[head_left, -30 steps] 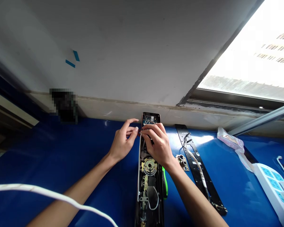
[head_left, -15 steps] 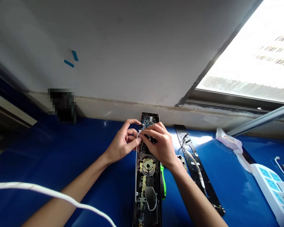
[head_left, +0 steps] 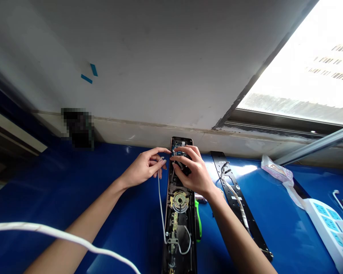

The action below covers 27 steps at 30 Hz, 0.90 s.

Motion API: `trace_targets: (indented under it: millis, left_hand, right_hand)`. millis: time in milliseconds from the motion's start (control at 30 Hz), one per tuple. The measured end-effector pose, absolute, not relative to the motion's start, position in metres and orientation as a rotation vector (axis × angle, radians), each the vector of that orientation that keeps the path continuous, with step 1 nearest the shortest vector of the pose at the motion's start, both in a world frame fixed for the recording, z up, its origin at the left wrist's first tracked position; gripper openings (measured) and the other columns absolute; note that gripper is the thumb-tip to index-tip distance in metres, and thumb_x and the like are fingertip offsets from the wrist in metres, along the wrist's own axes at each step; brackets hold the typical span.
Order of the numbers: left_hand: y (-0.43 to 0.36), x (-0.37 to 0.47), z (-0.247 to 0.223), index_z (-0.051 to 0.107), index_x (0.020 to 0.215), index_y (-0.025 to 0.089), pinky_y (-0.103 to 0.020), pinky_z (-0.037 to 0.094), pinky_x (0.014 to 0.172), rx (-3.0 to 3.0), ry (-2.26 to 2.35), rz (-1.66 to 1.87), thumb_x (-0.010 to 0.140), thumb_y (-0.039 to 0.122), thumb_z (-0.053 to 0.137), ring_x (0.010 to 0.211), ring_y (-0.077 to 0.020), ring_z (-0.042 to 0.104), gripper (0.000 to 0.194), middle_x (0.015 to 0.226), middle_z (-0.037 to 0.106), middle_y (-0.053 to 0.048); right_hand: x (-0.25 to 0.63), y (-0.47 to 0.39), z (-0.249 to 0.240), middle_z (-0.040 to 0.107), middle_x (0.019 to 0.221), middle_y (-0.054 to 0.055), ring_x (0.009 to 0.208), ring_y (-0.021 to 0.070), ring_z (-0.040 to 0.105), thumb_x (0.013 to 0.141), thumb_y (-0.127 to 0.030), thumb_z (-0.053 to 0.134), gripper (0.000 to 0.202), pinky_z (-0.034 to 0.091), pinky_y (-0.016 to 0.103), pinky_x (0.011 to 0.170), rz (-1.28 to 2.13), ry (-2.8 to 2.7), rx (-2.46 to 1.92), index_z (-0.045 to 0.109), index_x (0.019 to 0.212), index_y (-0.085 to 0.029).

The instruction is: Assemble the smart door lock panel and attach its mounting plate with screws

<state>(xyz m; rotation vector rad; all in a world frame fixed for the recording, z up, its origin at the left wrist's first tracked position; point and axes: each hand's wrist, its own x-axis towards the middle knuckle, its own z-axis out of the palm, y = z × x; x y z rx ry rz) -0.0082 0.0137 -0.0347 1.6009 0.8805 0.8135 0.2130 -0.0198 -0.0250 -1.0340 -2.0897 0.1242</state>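
Note:
A long black device housing [head_left: 183,224] lies open on the blue table, with a round metal part [head_left: 180,201] midway and a blue circuit board [head_left: 177,145] at its far end. Left of the housing, my left hand [head_left: 146,164] pinches the end of a thin white cable [head_left: 161,205], which runs down to the housing's lower part; its index finger reaches the housing's left edge. Over the upper part of the housing is my right hand [head_left: 192,167], fingers spread and curved at the wires near the board. Whether its fingertips grip a wire is too small to tell.
Right of the housing lie a green-handled tool [head_left: 198,222] and a long black plate [head_left: 240,201] with a taped cable. Farther right are a plastic bag [head_left: 277,170] and a white power strip [head_left: 321,224]. A thick white cable [head_left: 60,236] crosses the lower left foreground.
My left hand has moved left, drawing the white cable's end away from the housing. My right hand's fingers have spread, and the two hands are farther apart.

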Motion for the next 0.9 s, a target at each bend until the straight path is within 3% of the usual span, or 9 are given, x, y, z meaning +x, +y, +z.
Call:
trace_targets:
  millis: [333, 600, 767, 900]
  left_hand:
    - [0.017, -0.008, -0.041, 0.062, 0.137, 0.020, -0.024, 0.051, 0.049, 1.640, 0.993, 0.748, 0.099, 0.045, 0.058, 0.056, -0.0156, 0.069, 0.045, 0.085, 0.076, -0.005]
    - [0.020, -0.011, -0.049, 0.065, 0.133, 0.018, -0.024, 0.050, 0.047, 1.676, 1.055, 0.653, 0.099, 0.042, 0.056, 0.054, -0.0161, 0.069, 0.042, 0.082, 0.076, -0.006]
    - [0.019, -0.014, -0.056, 0.055, 0.146, 0.022, -0.026, 0.055, 0.052, 1.749, 1.124, 0.579, 0.099, 0.049, 0.057, 0.055, -0.0197, 0.072, 0.054, 0.074, 0.075, -0.001]
    - [0.017, -0.012, -0.054, 0.069, 0.133, 0.025, -0.029, 0.054, 0.057, 1.932, 1.277, 0.626, 0.099, 0.056, 0.057, 0.053, -0.0223, 0.071, 0.048, 0.059, 0.069, 0.000]
  right_hand:
    - [0.216, -0.020, -0.026, 0.064, 0.136, 0.007, 0.138, 0.0311, 0.048, 0.081, -0.004, 0.058, 0.041, 0.049, 0.060, 0.113, 0.176, -2.124, -0.974, 0.071, 0.111, -0.028]
    - [0.218, -0.019, -0.026, 0.064, 0.136, 0.008, 0.138, 0.0297, 0.048, 0.090, -0.011, 0.064, 0.022, 0.050, 0.057, 0.112, 0.174, -2.145, -0.967, 0.073, 0.103, -0.026]
    - [0.219, -0.018, -0.026, 0.064, 0.136, 0.007, 0.137, 0.0287, 0.050, 0.092, -0.012, 0.066, 0.020, 0.051, 0.057, 0.112, 0.160, -2.157, -0.966, 0.073, 0.103, -0.028]
    - [0.220, -0.019, -0.026, 0.064, 0.137, 0.007, 0.137, 0.0282, 0.050, 0.095, -0.015, 0.066, 0.017, 0.050, 0.057, 0.112, 0.133, -2.171, -0.959, 0.074, 0.103, -0.028]
